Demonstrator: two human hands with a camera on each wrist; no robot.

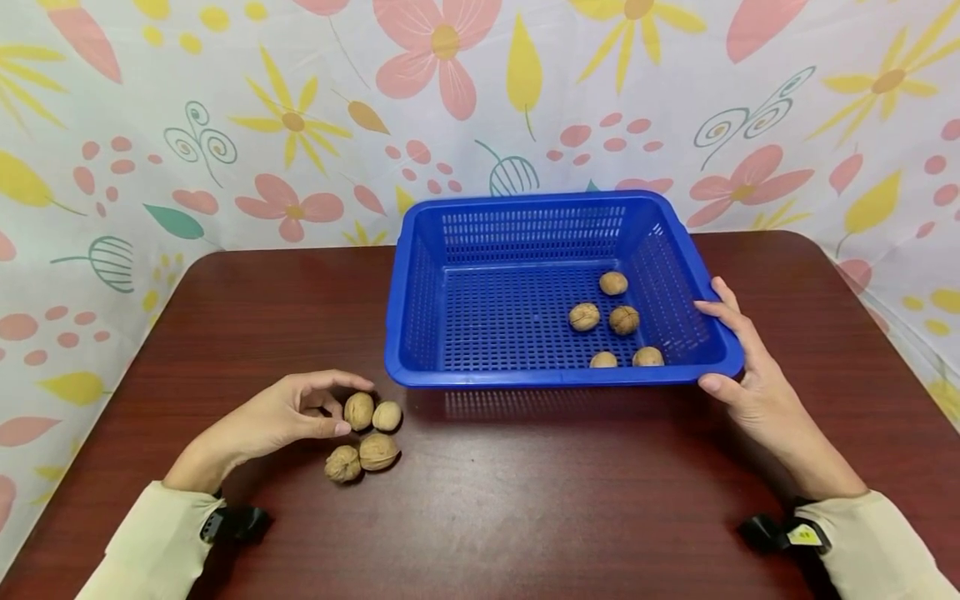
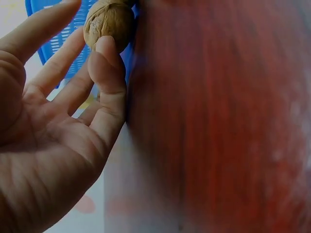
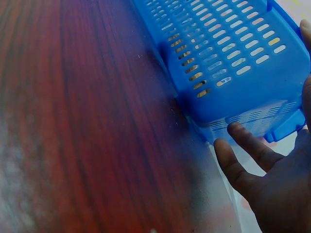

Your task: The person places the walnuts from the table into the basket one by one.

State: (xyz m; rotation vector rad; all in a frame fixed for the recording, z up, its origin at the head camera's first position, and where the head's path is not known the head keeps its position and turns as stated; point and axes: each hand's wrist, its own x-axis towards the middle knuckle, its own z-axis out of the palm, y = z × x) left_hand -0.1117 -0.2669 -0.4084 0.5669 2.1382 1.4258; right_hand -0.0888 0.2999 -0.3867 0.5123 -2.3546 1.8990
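My left hand (image 1: 288, 412) is at a small group of walnuts on the table, with thumb and index finger around one walnut (image 1: 358, 411). In the left wrist view a fingertip presses against that walnut (image 2: 109, 24). Right beside it lies a paler walnut (image 1: 387, 416), and two more, a left walnut (image 1: 342, 464) and a right walnut (image 1: 379, 452), sit just nearer. My right hand (image 1: 757, 396) grips the right side of a blue plastic basket (image 1: 517, 379), thumb at its near corner and fingers over the rim. Several walnuts (image 1: 584, 317) lie in the basket's right half.
The dark reddish-brown wooden table (image 1: 525, 500) carries everything. Behind it hangs a white flower-printed cloth (image 1: 322, 100), close to the basket's far side. The basket's slotted outer wall (image 3: 228, 43) fills the upper right of the right wrist view.
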